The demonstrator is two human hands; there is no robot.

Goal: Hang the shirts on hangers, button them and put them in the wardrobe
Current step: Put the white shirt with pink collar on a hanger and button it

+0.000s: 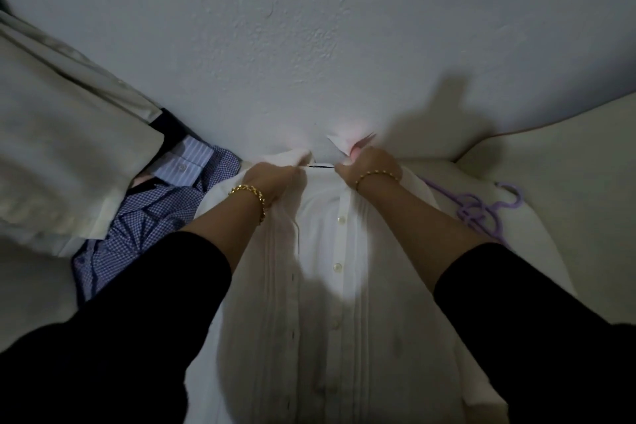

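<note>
The white shirt [347,251] lay front-up in the middle of the scene on a pale surface, its collar at the far end by the wall [309,27] and its hem running off the near edge of the view. Its row of pale buttons lay uncovered on the right front, just beside the strip of buttonholes on the left front. The left hand [272,179] was clenched around the fabric at the left side of the collar, and the right hand [368,165] grasped the right side of the collar in the same way, fingers curled into the cloth. A short dark strip showed between the two hands at the neck opening; what it was could not be told. Something pink and blurred stuck out just beyond the right hand. Each wrist carried a gold bracelet [251,196], and black sleeves [120,320] covered both forearms. To the right of the shirt, near its shoulder, purple hangers [481,213] lay in a small tangle on the pale surface. To the left lay a blue checked shirt [144,224], with a striped shirt [186,162] just beyond it, and a cream garment [69,155] partly covered both at the far left.
</note>
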